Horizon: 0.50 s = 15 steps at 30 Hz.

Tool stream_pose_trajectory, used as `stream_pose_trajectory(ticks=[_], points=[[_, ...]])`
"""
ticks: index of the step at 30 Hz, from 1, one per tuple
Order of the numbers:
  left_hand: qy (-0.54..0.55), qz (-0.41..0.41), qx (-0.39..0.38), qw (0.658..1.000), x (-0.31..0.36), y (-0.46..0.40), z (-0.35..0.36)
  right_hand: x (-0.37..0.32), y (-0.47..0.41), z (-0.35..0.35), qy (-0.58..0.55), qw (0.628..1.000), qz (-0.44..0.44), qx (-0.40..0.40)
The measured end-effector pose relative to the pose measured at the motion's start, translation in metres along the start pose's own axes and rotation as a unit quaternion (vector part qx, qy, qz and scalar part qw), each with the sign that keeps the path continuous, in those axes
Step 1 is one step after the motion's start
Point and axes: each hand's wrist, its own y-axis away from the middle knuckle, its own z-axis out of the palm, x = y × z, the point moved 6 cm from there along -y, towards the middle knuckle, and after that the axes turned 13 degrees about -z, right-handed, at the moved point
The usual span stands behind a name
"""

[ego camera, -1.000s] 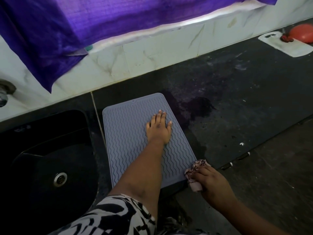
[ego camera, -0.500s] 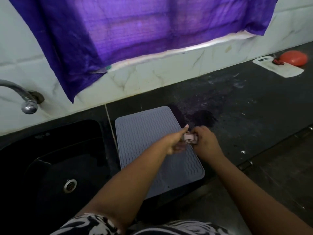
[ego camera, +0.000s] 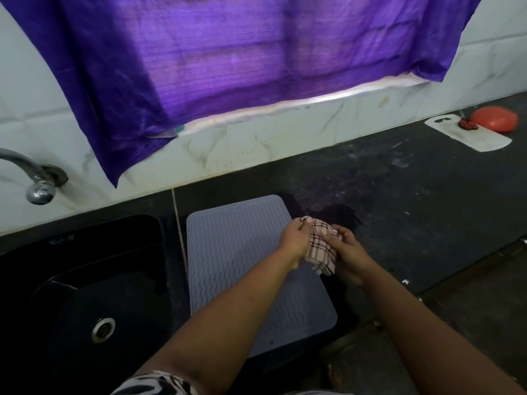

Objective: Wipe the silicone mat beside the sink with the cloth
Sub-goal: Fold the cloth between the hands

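A grey silicone mat [ego camera: 228,269] with a wavy ribbed surface lies flat on the black counter, just right of the sink [ego camera: 85,280]. A pale checked cloth [ego camera: 320,250] hangs bunched between both hands above the mat's right edge. My left hand [ego camera: 293,240] grips the cloth's left side over the mat. My right hand [ego camera: 346,249] holds its right side, just past the mat's edge. The cloth's lower corner dangles near the mat; whether it touches is unclear.
A dark wet patch [ego camera: 339,215] marks the counter right of the mat. A tap [ego camera: 34,181] juts out at far left. A purple curtain [ego camera: 242,67] hangs over the tiled wall. A white chopping board [ego camera: 473,135] with a red object [ego camera: 493,118] lies far right.
My left hand lifted off the mat and met my right hand, which brought the cloth up from the mat's near corner. The cloth has since been spread out between both hands.
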Motion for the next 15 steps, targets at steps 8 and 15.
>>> stream_pose_trajectory(ticks=[8, 15], points=[[-0.128, -0.026, 0.099, 0.987, 0.036, -0.046, 0.043, -0.016, -0.078, -0.065, 0.195, 0.975, 0.058, 0.089], [-0.04, -0.131, -0.143, 0.98, 0.019, -0.089, 0.088, -0.054, -0.154, -0.1, 0.467, 0.881, -0.035, 0.071]])
